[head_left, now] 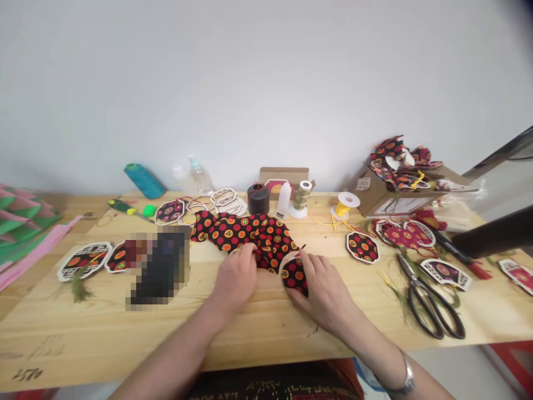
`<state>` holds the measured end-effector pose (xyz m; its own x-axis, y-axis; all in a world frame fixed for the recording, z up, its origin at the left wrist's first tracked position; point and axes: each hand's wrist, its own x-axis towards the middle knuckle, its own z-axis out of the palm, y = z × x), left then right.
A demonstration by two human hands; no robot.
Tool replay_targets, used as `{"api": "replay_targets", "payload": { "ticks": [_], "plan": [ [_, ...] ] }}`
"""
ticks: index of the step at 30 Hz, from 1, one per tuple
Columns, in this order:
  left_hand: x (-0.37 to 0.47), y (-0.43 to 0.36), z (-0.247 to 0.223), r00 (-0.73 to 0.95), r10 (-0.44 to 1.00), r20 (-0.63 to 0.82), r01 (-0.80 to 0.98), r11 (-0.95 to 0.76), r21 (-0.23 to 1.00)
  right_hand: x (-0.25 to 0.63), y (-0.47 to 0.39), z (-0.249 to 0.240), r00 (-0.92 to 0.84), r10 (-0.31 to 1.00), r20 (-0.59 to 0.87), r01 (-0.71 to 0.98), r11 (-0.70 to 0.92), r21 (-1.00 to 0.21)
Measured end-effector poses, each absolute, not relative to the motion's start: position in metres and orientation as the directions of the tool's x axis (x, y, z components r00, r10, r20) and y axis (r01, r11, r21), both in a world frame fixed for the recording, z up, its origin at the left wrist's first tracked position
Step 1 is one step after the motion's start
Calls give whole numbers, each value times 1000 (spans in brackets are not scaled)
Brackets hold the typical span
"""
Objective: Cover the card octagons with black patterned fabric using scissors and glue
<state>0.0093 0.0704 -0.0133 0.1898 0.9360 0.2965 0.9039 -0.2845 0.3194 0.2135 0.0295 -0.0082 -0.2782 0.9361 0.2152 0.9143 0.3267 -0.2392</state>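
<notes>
A black fabric [233,230] with red dots and yellow-orange flowers lies bunched across the table's middle. My left hand [236,275] has its fingers closed on the near edge of this fabric. Beside it, my right hand [325,286] grips a pale-edged piece covered in the same print [295,273], thumb below and fingers over its right side. Its left edge meets the loose fabric; whether the two are joined I cannot tell. Part of the covered piece is hidden by my right hand.
Black-handled scissors [428,303] lie at the right, near an octagonal patterned ornament [362,247]. A cardboard box [375,191] of fabric scraps stands behind. A yellow thread spool [343,206], white bottle [283,201] and black thread spool [258,199] line the back. A blurred dark object [162,266] is left.
</notes>
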Motion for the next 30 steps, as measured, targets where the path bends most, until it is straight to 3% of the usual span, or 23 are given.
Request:
{"api": "replay_targets", "payload": {
  "ticks": [4,7,12,17,22,27,30],
  "plan": [
    [8,70,-7,-30,965,261,729,-158,666,230,31,-7,-234,957,173,922,275,-272],
    [9,65,-6,-23,965,260,515,-211,831,243,33,-7,-169,973,156,918,213,-335],
    [20,53,-4,229,945,234,444,-315,839,259,35,-9,3,994,110,870,52,-491],
    [27,46,-1,463,876,137,459,-369,808,279,41,-1,99,992,-80,760,-127,-638],
    [30,42,2,635,772,41,445,-408,797,303,50,10,328,943,51,700,-206,-683],
    [30,39,7,769,637,58,237,-369,898,301,58,22,514,850,116,259,-25,-966],
    [20,44,16,637,759,135,187,-323,928,289,59,28,437,899,18,4,18,-1000]
  ]
}}
